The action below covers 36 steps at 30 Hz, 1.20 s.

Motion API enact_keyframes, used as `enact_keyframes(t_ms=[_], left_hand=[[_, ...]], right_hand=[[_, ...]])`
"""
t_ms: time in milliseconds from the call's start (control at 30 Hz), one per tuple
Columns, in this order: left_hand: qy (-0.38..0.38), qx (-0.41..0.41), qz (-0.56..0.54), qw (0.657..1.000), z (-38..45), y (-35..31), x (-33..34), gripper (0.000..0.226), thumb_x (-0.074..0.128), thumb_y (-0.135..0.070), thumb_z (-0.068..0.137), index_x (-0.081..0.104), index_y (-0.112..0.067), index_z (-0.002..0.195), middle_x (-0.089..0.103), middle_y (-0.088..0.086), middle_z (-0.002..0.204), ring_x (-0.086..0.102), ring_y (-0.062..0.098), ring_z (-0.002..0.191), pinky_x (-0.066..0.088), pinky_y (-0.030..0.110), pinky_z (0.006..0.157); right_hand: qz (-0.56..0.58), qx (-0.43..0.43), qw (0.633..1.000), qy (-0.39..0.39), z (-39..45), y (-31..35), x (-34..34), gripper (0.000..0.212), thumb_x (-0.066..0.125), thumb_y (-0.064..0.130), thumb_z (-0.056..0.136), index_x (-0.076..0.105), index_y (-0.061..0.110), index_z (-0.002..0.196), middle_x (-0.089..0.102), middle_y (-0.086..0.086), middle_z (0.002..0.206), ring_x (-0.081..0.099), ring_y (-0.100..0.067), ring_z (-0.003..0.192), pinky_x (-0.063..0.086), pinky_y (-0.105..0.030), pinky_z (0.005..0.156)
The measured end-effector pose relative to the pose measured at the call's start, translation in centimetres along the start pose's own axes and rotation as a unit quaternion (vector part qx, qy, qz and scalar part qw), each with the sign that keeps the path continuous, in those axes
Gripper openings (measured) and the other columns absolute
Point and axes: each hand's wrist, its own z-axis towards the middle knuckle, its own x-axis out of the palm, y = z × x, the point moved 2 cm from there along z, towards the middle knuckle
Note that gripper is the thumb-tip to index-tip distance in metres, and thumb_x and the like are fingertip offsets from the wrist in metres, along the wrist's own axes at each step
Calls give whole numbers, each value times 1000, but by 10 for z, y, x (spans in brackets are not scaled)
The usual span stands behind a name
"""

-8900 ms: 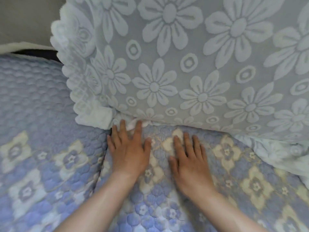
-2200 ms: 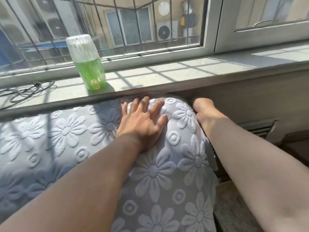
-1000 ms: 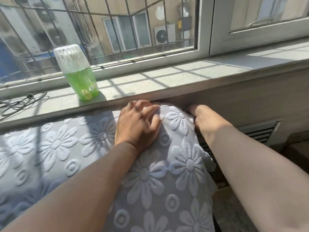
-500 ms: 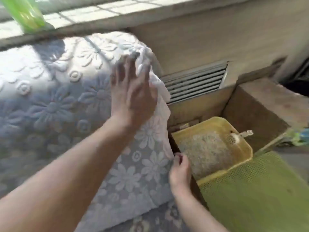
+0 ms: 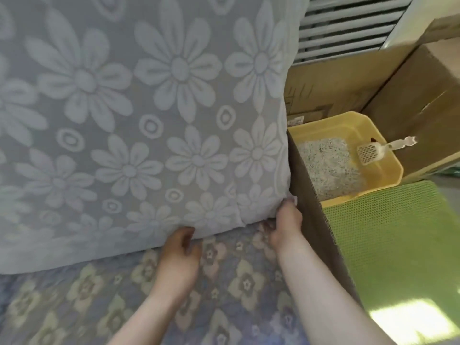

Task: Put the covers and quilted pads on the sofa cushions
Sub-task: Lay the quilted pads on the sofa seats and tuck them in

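A back cushion in a grey cover with white flowers (image 5: pixel 154 115) stands upright on a quilted pad (image 5: pixel 224 282) (blue, with pale yellow flowers) that lies across the near seat. The left hand (image 5: pixel 178 255) sits at the cover's lower edge, fingers curled under the hem, seemingly holding it. The right hand (image 5: pixel 285 224) pinches the cover's lower right corner, at the sofa's right side. Just right of the sofa, a yellow litter tray (image 5: pixel 384 168) holds pale litter and a white slotted scoop (image 5: pixel 373 151). A green mesh mat (image 5: pixel 398 245) lies nearer, cardboard boxes (image 5: pixel 410 95) farther back.
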Motion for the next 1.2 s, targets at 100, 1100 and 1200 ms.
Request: enact_keyframes(t_ms=[100, 1100, 1200], left_hand=[[-34, 65, 56, 996, 2, -9, 0, 35, 61, -2, 89, 63, -12, 122, 61, 4, 120, 58, 20, 111, 38, 26, 90], [81, 1, 66, 995, -110, 105, 22, 72, 49, -40, 85, 37, -21, 153, 32, 11, 159, 28, 26, 148, 21, 35, 121], [116, -33, 240, 963, -189, 207, 33, 78, 35, -57, 86, 36, -22, 155, 26, 23, 161, 24, 44, 147, 28, 58, 118]], right_hand=[[-246, -256, 934, -37, -39, 16, -14, 35, 54, 31, 93, 56, 29, 128, 61, 2, 120, 58, -17, 107, 49, -39, 91], [-480, -415, 770, 63, -72, -137, -93, 38, 50, 19, 96, 56, 10, 133, 49, -14, 141, 44, -32, 132, 35, -39, 109], [-699, -522, 446, 200, -93, -213, -161, 57, 48, 38, 96, 42, 21, 149, 29, -10, 161, 21, -34, 149, 25, -52, 119]])
